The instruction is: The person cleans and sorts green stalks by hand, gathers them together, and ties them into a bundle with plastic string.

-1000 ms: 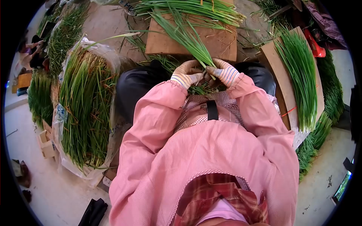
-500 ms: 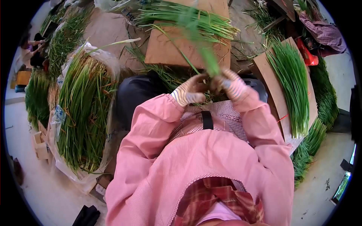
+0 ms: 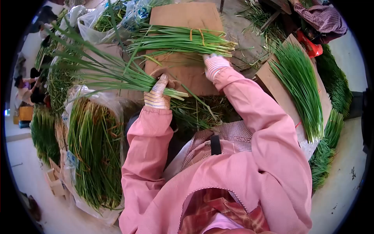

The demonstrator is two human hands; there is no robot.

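Observation:
My left hand [image 3: 159, 91], in a striped glove with a brown palm, is closed round a bunch of green chives [image 3: 134, 78]. Their pale cut ends stick out to the right of the fist and the long leaves fan out to the left. My right hand [image 3: 215, 64], also gloved, is at the near edge of a chive pile [image 3: 171, 39], close to its pale stem ends. Its fingertips are tucked among the stems, with a few blurred stalks trailing left from them. Orange ties lie across that pile, which rests on a brown board [image 3: 187, 13].
A second board [image 3: 267, 72] on the right bears a neat chive bundle [image 3: 298, 85]. At left, a plastic bag [image 3: 120, 113] holds untrimmed chives [image 3: 95, 152]. Loose leaves [image 3: 198, 113] lie below the middle board. A person in a checked sleeve [image 3: 319, 17] sits upper right.
My hands were together near my lap with a blurred bunch upright. They have parted: the left has swung the bunch out leftward, and the right has reached forward to the pile.

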